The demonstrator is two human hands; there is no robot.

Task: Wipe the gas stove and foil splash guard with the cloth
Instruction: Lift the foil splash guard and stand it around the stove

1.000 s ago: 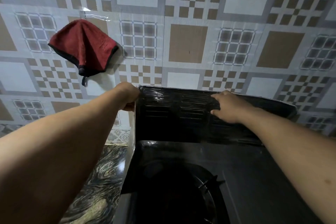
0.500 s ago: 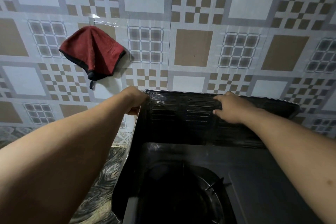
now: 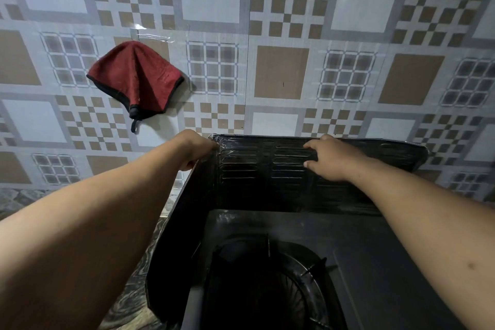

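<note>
A dark ribbed foil splash guard [image 3: 254, 169] stands around the back and left side of the black gas stove [image 3: 375, 262]. My left hand [image 3: 194, 149] grips the guard's top left corner. My right hand [image 3: 330, 159] rests on the back panel near its top edge, fingers curled over the rim. A red cloth [image 3: 136, 78] with a black border hangs on the tiled wall, up and to the left of both hands. Neither hand holds a cloth. A burner with its pan support [image 3: 289, 289] shows in the stove top below.
The patterned tile wall [image 3: 281, 69] rises right behind the guard. A dark marbled countertop [image 3: 126, 303] lies left of the stove. My forearms cross most of the lower view.
The view has tilted down a little, showing more of the burner. Both hands stay on the guard's top edge; the right hand has curled slightly over the rim.
</note>
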